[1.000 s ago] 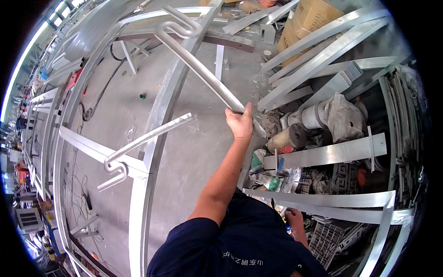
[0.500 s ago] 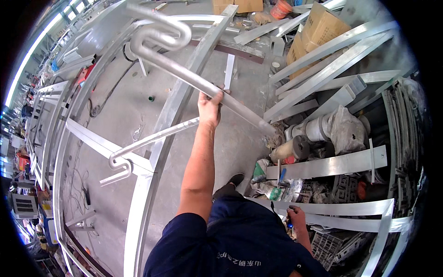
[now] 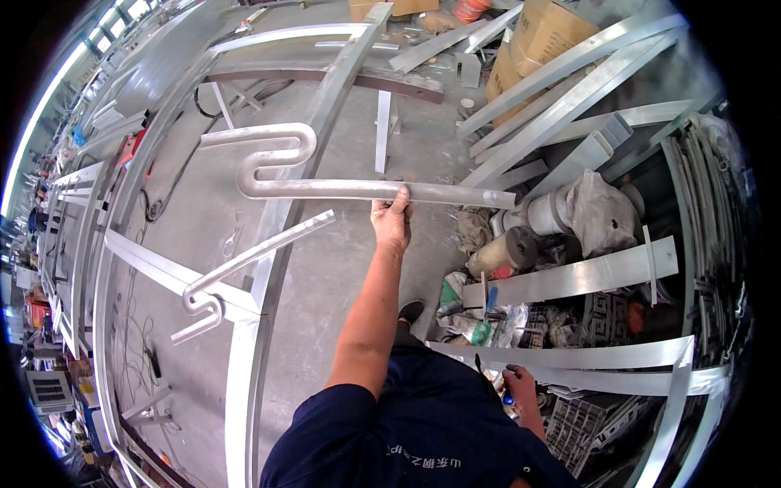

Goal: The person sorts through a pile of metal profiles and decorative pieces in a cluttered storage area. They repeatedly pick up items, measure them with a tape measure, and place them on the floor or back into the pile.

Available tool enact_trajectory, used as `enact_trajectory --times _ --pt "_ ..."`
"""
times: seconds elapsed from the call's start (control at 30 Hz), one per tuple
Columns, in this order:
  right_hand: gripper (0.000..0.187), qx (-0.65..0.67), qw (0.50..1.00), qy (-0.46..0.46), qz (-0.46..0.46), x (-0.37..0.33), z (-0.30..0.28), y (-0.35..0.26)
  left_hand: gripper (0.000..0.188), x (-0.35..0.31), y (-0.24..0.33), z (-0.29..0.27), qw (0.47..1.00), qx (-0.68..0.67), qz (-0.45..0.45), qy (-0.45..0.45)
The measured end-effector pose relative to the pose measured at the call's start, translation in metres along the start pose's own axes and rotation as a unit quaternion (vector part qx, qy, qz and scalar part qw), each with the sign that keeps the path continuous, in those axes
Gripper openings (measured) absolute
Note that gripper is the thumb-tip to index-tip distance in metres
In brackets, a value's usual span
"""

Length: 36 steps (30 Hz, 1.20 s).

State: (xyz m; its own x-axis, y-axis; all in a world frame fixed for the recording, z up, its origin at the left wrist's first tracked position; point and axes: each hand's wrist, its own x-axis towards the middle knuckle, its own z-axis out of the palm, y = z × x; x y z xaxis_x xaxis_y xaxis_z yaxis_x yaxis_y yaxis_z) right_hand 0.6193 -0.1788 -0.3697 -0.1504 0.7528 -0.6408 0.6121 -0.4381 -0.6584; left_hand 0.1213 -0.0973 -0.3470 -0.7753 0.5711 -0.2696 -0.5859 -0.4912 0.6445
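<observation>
My left hand (image 3: 392, 221) is stretched out in front of me, closed round the straight part of a bent metal bar (image 3: 350, 189). The bar lies nearly crosswise, its S-shaped end to the left and its plain end reaching over the clutter at right. A second, similar bent bar (image 3: 259, 250) rests across the metal frame (image 3: 281, 213), below and left of that hand. Low at my right side, my right hand (image 3: 521, 391) has its fingers curled beside a small blue item (image 3: 508, 399); what they hold, if anything, is unclear.
Long aluminium beams (image 3: 569, 93) lean at the upper right, near cardboard boxes (image 3: 543, 41). Wrapped rolls (image 3: 547, 213), a flat metal strip (image 3: 586, 275) and scrap crowd my right. A dark red beam (image 3: 390, 84) crosses the far side. Cables (image 3: 150, 207) lie on the floor at left.
The held bar has swung from a steep slant to nearly level, its bent end coming down and nearer. My left hand has shifted slightly right and nearer. My right hand has barely moved.
</observation>
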Motion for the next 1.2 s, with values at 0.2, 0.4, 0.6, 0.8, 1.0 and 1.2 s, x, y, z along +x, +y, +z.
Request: enact_trajectory --times 0.2,0.4,0.6,0.8,1.0,1.2 --pt "0.039 0.018 1.000 0.006 0.006 0.003 0.002 0.003 0.048 0.002 0.010 0.022 1.000 0.003 0.010 -0.019" --pt "0.041 0.042 0.998 -0.016 0.040 0.001 0.004 0.002 0.033 0.009 0.004 0.020 0.997 0.008 0.029 -0.065" --pt "0.041 0.000 1.000 -0.010 0.020 0.011 0.005 0.002 0.026 -0.009 0.013 0.031 0.996 0.044 0.057 -0.059" --pt "0.040 0.002 1.000 -0.023 -0.002 0.027 0.005 0.004 0.028 -0.014 0.026 0.033 0.989 0.058 0.119 -0.072" --pt "0.040 0.010 1.000 -0.024 -0.013 0.020 0.012 -0.010 0.031 -0.013 0.025 0.024 0.987 0.051 0.146 -0.036" --pt "0.041 -0.017 0.999 -0.017 -0.026 0.014 0.007 -0.014 0.053 -0.017 0.027 0.027 0.983 0.107 0.124 -0.087"
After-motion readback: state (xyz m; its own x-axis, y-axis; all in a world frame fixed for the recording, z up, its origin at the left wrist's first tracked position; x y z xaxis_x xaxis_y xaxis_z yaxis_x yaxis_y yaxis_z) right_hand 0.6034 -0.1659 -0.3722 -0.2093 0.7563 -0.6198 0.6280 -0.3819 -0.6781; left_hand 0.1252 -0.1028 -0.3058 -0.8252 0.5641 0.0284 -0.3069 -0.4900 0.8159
